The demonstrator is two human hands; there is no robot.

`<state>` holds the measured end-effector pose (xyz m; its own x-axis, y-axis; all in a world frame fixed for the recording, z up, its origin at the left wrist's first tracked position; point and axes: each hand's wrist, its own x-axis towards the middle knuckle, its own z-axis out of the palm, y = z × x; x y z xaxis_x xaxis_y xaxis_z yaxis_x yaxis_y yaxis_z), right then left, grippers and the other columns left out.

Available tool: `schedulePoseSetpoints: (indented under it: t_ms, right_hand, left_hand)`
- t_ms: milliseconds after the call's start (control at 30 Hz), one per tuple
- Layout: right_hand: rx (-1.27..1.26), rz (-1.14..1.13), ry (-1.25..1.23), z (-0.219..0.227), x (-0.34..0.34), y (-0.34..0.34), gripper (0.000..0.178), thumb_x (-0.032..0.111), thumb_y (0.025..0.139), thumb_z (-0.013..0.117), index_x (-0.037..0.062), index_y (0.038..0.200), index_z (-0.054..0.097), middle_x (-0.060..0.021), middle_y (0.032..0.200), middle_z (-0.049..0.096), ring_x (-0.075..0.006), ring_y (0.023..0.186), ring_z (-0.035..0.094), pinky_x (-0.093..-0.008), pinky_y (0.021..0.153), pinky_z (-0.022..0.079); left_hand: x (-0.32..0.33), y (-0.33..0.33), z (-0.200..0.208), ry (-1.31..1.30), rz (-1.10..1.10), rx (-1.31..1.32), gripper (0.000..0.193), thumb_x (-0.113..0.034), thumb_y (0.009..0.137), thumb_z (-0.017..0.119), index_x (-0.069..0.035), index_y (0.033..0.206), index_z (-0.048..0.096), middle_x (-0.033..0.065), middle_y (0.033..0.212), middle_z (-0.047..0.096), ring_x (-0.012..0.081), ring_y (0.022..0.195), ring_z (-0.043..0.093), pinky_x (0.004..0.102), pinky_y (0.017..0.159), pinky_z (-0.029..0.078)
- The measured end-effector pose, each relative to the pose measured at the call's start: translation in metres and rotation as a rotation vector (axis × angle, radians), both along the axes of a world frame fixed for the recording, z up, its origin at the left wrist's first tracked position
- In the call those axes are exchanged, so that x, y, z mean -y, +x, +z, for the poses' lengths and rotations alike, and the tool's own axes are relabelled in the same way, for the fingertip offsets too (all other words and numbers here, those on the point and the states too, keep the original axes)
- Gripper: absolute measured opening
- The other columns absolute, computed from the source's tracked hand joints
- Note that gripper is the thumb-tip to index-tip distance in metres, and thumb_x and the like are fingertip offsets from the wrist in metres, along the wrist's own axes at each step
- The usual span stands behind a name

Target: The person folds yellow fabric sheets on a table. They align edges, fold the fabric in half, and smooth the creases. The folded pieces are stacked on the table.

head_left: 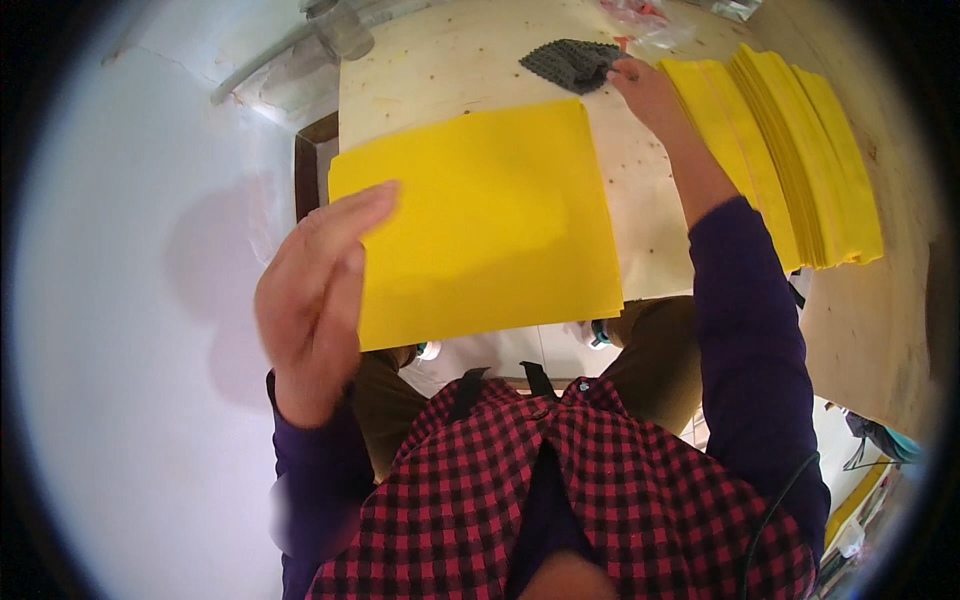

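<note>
A flat stack of yellow sheets (480, 215) lies on the wooden table in front of me, its near edge reaching past the tabletop. My left hand (315, 295) is raised at the left side of this stack, slightly blurred, fingers stretched out and nothing in them. At the far side of the table, my right hand (645, 90) pinches the right end of a dark grey ribbed cloth (568, 64). The fingertips there are partly hidden, and most of the cloth rests on the wood.
Folded yellow bundles (775, 160) stand in a row on the right side of the wooden table (430, 65). A clear plastic bag with red bits (645, 20) lies at the back. Back left is a glass jar (340, 30). A white wall (130, 300) borders the left.
</note>
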<state>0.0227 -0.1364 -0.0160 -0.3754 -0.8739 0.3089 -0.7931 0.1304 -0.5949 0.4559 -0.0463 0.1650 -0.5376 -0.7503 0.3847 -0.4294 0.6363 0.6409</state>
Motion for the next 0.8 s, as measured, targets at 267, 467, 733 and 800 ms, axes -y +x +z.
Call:
schedulePoseSetpoints:
  t_ms: [267,467,733,800]
  right_hand:
    - [0.431,0.097,0.025,0.006,-0.161,0.091,0.035,0.025,0.092,0.061,0.0031,0.120,0.059,-0.0104,0.112,0.064,-0.0189,0.103,0.061,-0.0318,0.088,0.048]
    - [0.480,0.002,0.068,-0.013,-0.221,0.140,0.048,0.026,0.094,0.058,0.0053,0.135,0.045,-0.0165,0.135,0.049,-0.0270,0.126,0.047,-0.0380,0.102,0.040]
    - [0.357,0.027,0.112,-0.025,-0.226,0.168,0.060,0.026,0.093,0.058,0.0010,0.141,0.034,-0.0220,0.142,0.041,-0.0327,0.132,0.040,-0.0359,0.108,0.033]
    - [0.276,0.023,0.105,-0.027,-0.224,0.170,0.059,0.025,0.093,0.058,0.0037,0.143,0.035,-0.0207,0.140,0.044,-0.0305,0.129,0.044,-0.0349,0.105,0.035]
  left_hand:
    - [0.013,0.110,-0.137,0.448,0.481,-0.263,0.039,-0.020,0.099,0.046,0.002,0.131,0.050,0.0132,0.131,0.054,0.0203,0.122,0.049,0.0313,0.103,0.037]
    - [0.014,0.113,-0.171,0.779,0.491,-0.291,0.056,-0.036,0.100,0.043,0.000,0.143,0.035,0.0128,0.147,0.038,0.0216,0.134,0.037,0.0308,0.110,0.027]
    - [0.041,0.098,-0.190,0.659,0.296,-0.274,0.057,-0.032,0.098,0.049,0.002,0.142,0.035,0.0151,0.146,0.039,0.0217,0.135,0.036,0.0284,0.109,0.027]
    - [0.044,0.098,-0.191,0.640,0.320,-0.249,0.058,-0.031,0.097,0.050,0.002,0.142,0.034,0.0153,0.147,0.038,0.0225,0.136,0.035,0.0288,0.110,0.026]
